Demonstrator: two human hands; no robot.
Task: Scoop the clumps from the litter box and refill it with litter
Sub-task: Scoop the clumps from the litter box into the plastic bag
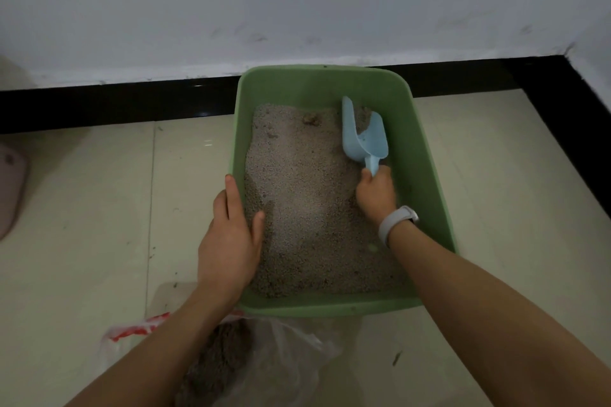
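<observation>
Resting on the tiled floor [99, 195] against the wall [297, 3], the litter box [426, 155] is gripped at its left edge by the left hand [231, 235]; the scoop [365, 135] is grasped by the right hand [377, 192].

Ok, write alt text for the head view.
A right hand grips a blue scoop in a green litter box of grey litter; the left hand holds its rim. A plastic bag lies nearby.
</observation>
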